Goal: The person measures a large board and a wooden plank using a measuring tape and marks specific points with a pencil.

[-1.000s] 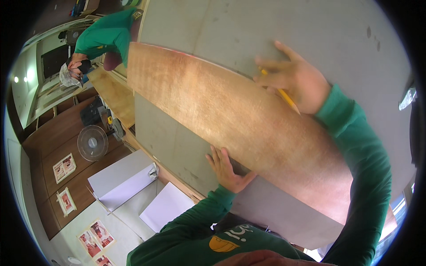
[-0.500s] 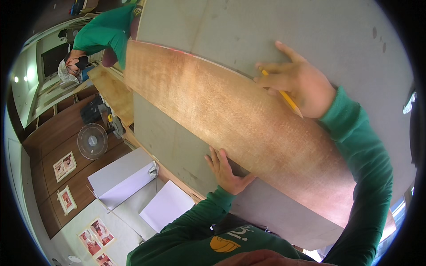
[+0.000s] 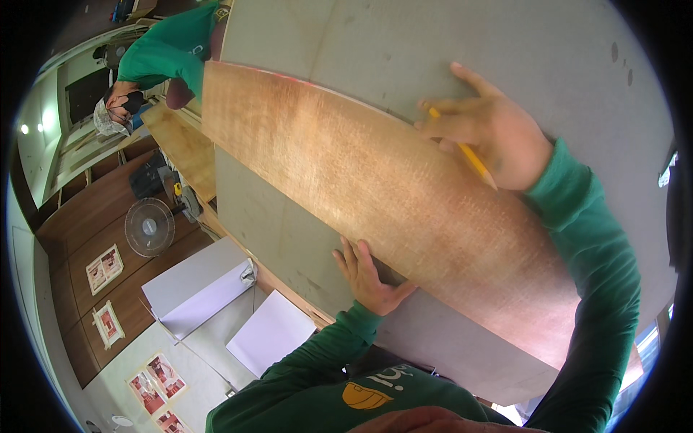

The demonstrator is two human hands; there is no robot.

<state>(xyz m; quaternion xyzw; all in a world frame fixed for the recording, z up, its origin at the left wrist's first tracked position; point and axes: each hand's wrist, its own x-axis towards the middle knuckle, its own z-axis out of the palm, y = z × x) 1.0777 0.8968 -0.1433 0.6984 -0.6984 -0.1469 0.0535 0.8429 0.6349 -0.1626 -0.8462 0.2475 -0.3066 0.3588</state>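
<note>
A long brown wooden board (image 3: 325,151) lies at a slant across the grey tabletop (image 3: 267,209). My left hand (image 3: 372,285) rests at the board's near edge, fingers spread and fingertips against that edge. Over the board's far edge is my right hand (image 3: 498,133), its index finger stretched out along the grey surface. A yellow pencil (image 3: 473,160) is held between the fingers of that hand, its sharpened end pointing back toward my wrist. A thin red line runs along part of the board's far edge.
At the far left end a co-worker (image 3: 162,54) in a green top and dark mask leans by the board. Left of the table are a fan (image 3: 150,226), a white box-like panel (image 3: 198,285), a white sheet (image 3: 272,332) and a plywood piece (image 3: 177,148).
My right hand has shifted very slightly right with the pencil. The board's far left end sits a touch higher in view. My left hand stays in place.
</note>
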